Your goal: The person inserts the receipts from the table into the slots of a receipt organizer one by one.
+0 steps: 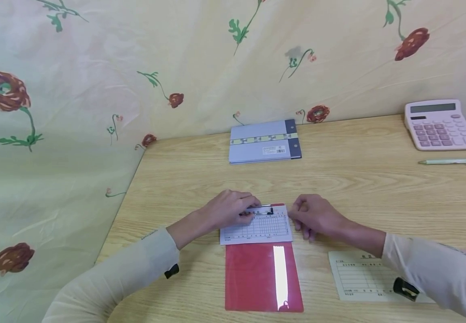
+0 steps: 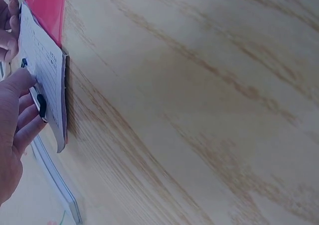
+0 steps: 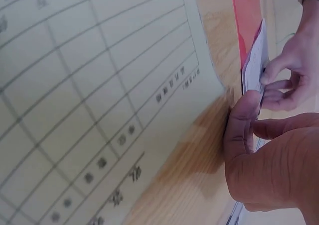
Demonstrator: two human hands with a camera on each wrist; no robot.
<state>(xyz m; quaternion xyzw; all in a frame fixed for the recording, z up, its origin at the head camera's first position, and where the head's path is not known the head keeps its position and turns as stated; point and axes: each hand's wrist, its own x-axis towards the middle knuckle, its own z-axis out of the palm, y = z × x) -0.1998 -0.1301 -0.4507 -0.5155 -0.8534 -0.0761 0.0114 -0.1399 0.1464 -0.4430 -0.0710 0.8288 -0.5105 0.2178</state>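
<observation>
So the red clipboard (image 1: 255, 280) is set lengthwise at the middle of the worktop's (image 1: 176, 179) near side, with a white form (image 1: 257, 229) laid over its far end. The clip (image 1: 271, 210) up there is pinched in the left hand (image 1: 231, 207), thumb on the near side, fingers behind, so that grip is pretty much closed up. The right hand (image 1: 314, 215) is held at the form's right edge, fingers curled in; whether any paper is actually caught in that grip can't be told.

As for the rest: a blue notebook (image 1: 253, 148) is laid flat at the worktop's back edge, and a pink calculator (image 1: 439, 125) is parked in the back right corner, a pen (image 1: 451, 162) just in front. A pale green form (image 1: 358, 280) is partly covered by the right sleeve (image 1: 439, 269), toward the near right corner.
</observation>
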